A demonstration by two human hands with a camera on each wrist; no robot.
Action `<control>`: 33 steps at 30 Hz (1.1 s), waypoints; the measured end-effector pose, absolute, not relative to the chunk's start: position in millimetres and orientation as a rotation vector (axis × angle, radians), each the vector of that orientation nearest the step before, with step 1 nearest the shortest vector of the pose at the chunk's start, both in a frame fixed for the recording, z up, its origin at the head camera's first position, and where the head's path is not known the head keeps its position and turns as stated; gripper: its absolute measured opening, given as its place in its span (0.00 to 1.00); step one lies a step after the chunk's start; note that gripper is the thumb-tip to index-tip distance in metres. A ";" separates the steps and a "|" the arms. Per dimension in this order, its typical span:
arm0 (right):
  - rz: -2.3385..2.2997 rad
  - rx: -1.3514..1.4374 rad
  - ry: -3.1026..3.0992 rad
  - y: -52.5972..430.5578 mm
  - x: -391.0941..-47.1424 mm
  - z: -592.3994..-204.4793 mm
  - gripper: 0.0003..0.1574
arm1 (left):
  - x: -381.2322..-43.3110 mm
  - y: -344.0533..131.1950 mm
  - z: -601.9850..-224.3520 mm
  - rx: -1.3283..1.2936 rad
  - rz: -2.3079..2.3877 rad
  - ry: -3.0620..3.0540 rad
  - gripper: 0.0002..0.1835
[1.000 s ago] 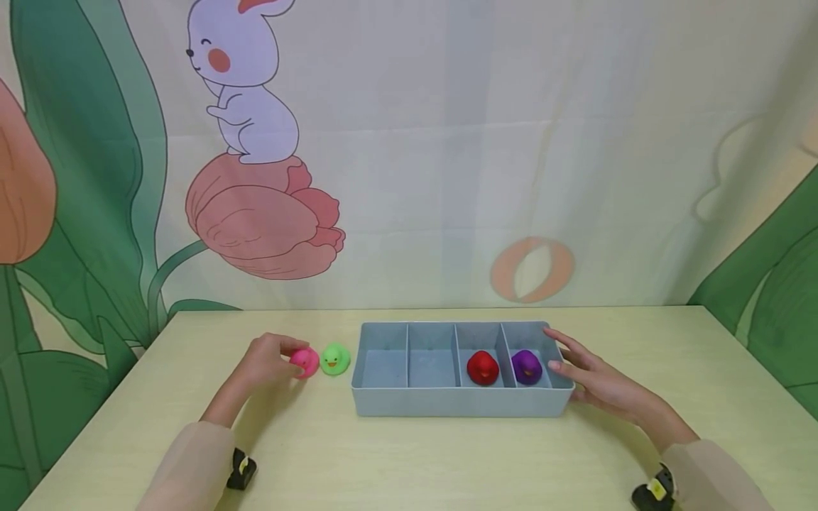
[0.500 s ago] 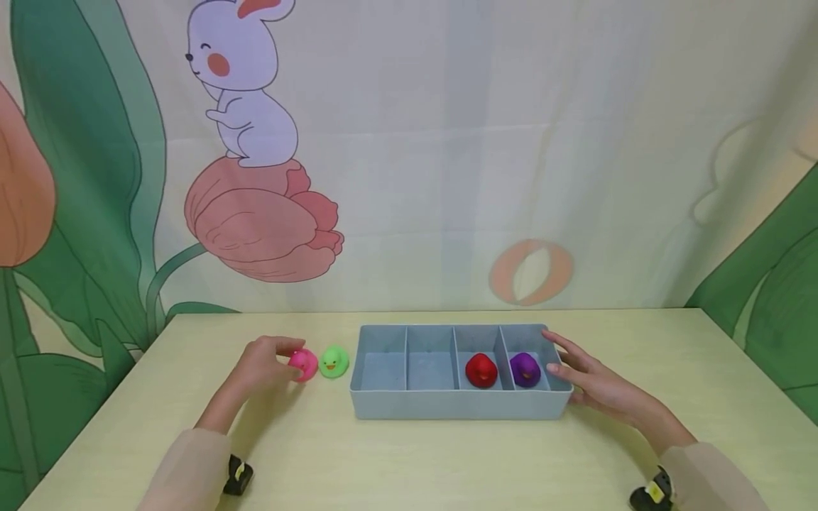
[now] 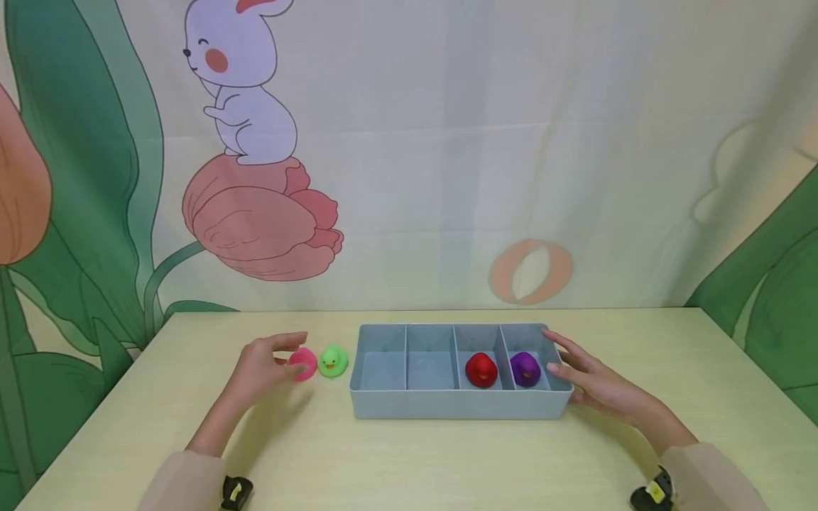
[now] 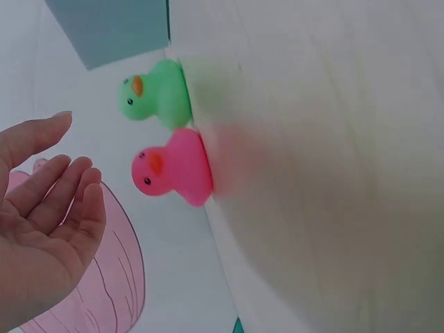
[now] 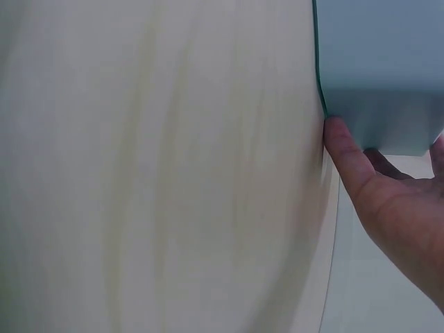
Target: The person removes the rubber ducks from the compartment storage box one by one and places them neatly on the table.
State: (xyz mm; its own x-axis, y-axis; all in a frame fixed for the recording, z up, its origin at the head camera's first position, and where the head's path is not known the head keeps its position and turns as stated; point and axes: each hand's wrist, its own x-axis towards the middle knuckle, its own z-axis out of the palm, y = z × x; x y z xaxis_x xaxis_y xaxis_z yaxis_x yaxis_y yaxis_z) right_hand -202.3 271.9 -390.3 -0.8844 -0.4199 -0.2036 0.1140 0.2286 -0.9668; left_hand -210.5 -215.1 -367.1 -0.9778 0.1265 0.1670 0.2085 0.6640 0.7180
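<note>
A pink rubber duck (image 4: 177,166) stands upright beside a green rubber duck (image 3: 333,361), left of a grey-blue divided box (image 3: 460,403). Just apart from the pink duck, my left hand (image 3: 263,369) has loosely bent fingers and spread thumb, holding nothing; in the head view it overlaps that duck's edge. At the box's right end, my right hand (image 3: 603,383) holds the wall, with fingertips over the rim and lower fingers against the outside (image 5: 388,208). A red rubber duck (image 3: 481,370) sits in the third compartment from the left, a purple one (image 3: 527,370) in the rightmost.
A pale wooden table (image 3: 447,461) carries the box and the ducks. Behind it hangs a cloth backdrop (image 3: 409,177) printed with a rabbit, tulips and leaves. Each wrist wears a small black camera, the left one (image 3: 237,492) near the table's front.
My left hand was pinching the pink duck; its fingers have since spread and drawn back slightly to the left. The duck stays beside the green one. My right hand keeps its place on the box.
</note>
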 end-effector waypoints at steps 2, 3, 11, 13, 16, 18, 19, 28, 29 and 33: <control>-1.700 -0.279 2.084 271.9 -201.8 -390.2 0.43 | -206.7 -209.9 -364.7 -0.284 -1.240 -2.756 0.26; -1.701 -0.280 2.082 271.9 -201.6 -390.1 0.43 | -205.5 -207.2 -364.0 -0.284 -1.247 -2.748 0.26; -1.707 -0.270 2.081 271.6 -200.8 -390.0 0.43 | -198.2 -184.7 -362.1 -0.357 -1.269 -2.675 0.25; -1.709 -0.273 2.079 271.6 -200.7 -390.0 0.43 | -197.1 -179.0 -362.6 -0.393 -1.267 -2.653 0.25; -1.709 -0.278 2.079 271.5 -200.9 -389.9 0.43 | -195.7 -170.3 -363.6 -0.449 -1.285 -2.616 0.24; -1.706 -0.280 2.082 271.5 -201.1 -389.8 0.43 | -195.0 -164.3 -364.0 -0.483 -1.293 -2.598 0.24; -1.705 -0.281 2.082 271.4 -201.2 -389.8 0.43 | -194.6 -161.2 -364.1 -0.496 -1.296 -2.593 0.24; -1.711 -0.280 2.069 270.9 -202.1 -390.3 0.43 | -193.6 -132.8 -363.1 -0.570 -1.347 -2.574 0.24; -1.712 -0.279 2.068 270.9 -202.2 -390.4 0.43 | -193.7 -129.5 -363.0 -0.578 -1.351 -2.573 0.23; -1.701 -0.269 2.082 271.4 -202.5 -390.2 0.43 | -194.2 -116.7 -362.0 -0.603 -1.395 -2.558 0.23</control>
State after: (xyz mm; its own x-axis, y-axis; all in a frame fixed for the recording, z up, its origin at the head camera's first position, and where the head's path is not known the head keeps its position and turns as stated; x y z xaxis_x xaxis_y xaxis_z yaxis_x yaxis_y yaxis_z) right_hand -202.5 271.4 -390.2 -0.8861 -0.4141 -0.2083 0.1216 0.2259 -0.9665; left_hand -194.2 -116.7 -362.0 -0.9046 0.2684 0.3311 0.4236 0.4816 0.7672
